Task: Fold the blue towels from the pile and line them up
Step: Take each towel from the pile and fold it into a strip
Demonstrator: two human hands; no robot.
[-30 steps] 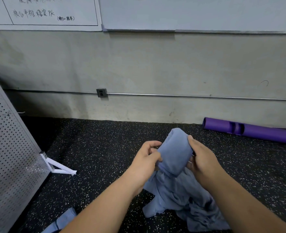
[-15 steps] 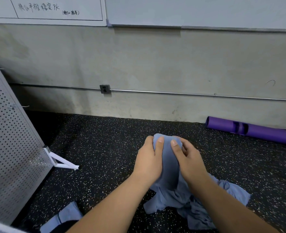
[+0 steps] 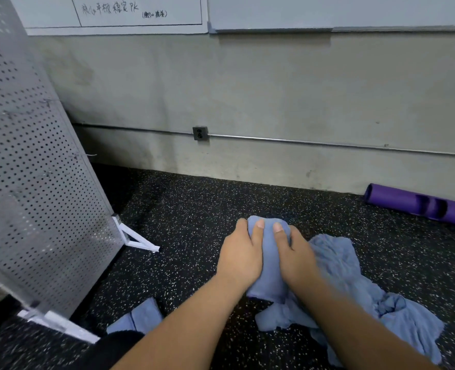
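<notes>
Progress: half-folded blue cloth towel [image 3: 270, 263] is clasped by left hand [image 3: 241, 256] and right hand [image 3: 295, 259]; crumpled blue pile [image 3: 354, 289] at right is unfolded; one folded towel [image 3: 138, 317] is laid near left.

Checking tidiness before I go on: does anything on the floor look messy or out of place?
Only the pile of blue towels, crumpled on the floor by the right hand. The folded towel gripped between it and the left hand looks neat.
</notes>
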